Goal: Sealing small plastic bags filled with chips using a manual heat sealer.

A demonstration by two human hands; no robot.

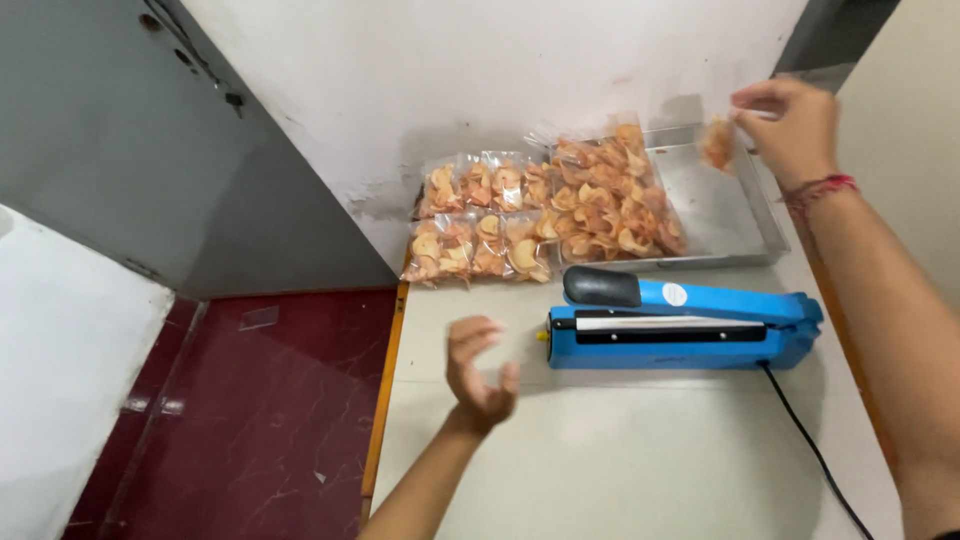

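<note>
**Packet of chips held over tray**

Head view: right hand (790, 125) pinching small clear packet of chips (718, 143) by top edge, above metal tray (735, 215). Likely light, crinkly, contents brittle; best gripped at film edge. Left hand (480, 370) empty, fingers loosely curled, beside blue heat sealer (690, 325). Sealed packets (485, 230) stacked by wall.
</note>
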